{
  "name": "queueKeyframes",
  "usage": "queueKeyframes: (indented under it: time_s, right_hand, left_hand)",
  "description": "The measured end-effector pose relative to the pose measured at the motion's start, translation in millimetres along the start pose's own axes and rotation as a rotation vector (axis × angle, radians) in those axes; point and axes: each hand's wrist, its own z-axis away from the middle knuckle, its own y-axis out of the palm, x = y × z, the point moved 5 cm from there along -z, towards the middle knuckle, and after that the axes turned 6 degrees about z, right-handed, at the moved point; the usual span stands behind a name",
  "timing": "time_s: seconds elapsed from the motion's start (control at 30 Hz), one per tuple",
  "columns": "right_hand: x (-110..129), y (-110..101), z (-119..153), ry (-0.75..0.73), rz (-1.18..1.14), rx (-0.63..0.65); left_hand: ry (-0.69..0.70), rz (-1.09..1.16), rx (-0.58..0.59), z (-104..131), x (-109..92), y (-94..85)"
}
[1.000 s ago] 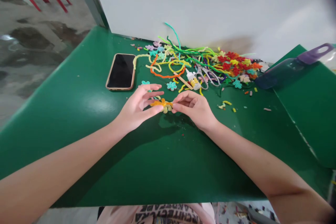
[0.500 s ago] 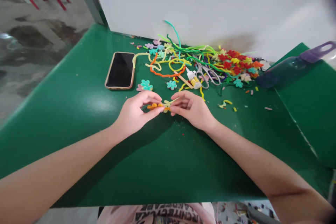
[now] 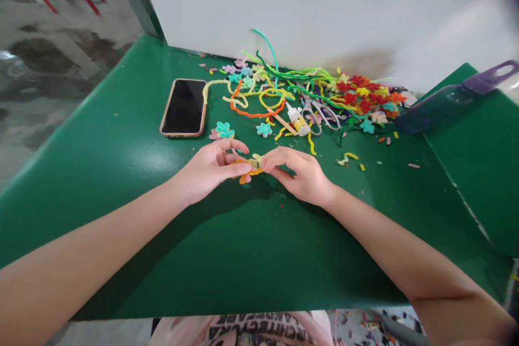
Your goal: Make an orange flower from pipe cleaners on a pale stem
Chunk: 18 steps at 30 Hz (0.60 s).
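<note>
Both hands meet over the middle of the green table. My left hand pinches the orange side of a small orange and pale yellow pipe-cleaner flower between thumb and fingers. My right hand pinches the pale yellow side of the same flower. The flower is held just above the tabletop. Much of it is hidden by my fingertips.
A phone lies face up at the left. Behind my hands sit a teal flower, a glue bottle, scissors and a heap of coloured pipe cleaners and flowers. A purple-capped bottle lies right.
My fingers have shifted on the flower and turned it, with both hands closing tighter together. The view has moved slightly.
</note>
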Motion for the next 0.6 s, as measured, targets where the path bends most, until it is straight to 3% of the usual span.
queueKeyframes:
  time_s: [0.23,0.3,0.47,0.6]
  right_hand:
    - [11,-3,5,-0.288,0.236,0.029]
    - [10,-3,4,-0.235,0.194,0.023]
    - [-3,3,2,0.135,-0.086,-0.025]
    - [-1,4,2,0.18,-0.094,-0.057]
  left_hand:
    - [-0.098,0.192,0.073,0,6,5.5]
    - [-0.06,0.153,0.05,0,4,5.0]
    - [0.09,-0.067,-0.051,3,-4,1.6]
    - [0.144,-0.21,-0.078,4,-8,1.7]
